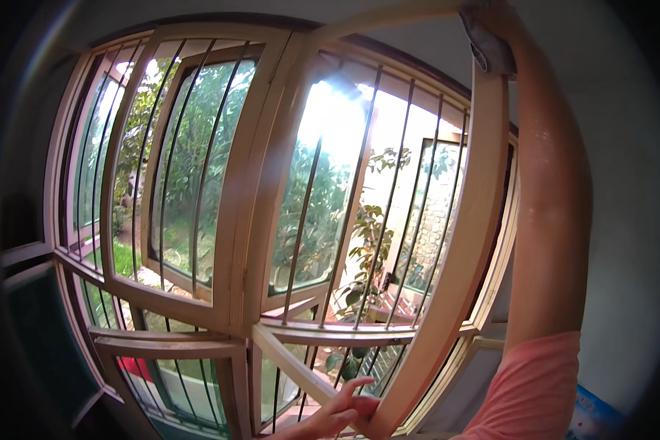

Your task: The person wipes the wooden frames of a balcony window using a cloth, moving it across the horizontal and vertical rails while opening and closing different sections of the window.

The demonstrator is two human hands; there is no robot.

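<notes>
My right hand [489, 22] is raised to the top corner of an open wooden window sash [462, 242] and presses a folded grey cloth [487, 47] on its frame. The cloth wraps over the outer stile, just below the top rail. Low in the view, my left hand [344, 410] touches the lower corner of the same sash, where the bottom rail meets the stile. Its index finger is extended, and no object shows in it. The hidden fingertips of my right hand lie at the picture's top edge.
Dark metal bars [385, 214] stand behind the sash, across the window opening. Another wooden sash [225, 181] is at the left, with a lower one [170, 344] beneath it. Outward-opened glazed panes and garden plants show beyond the bars. A pale wall [621, 181] is at the right.
</notes>
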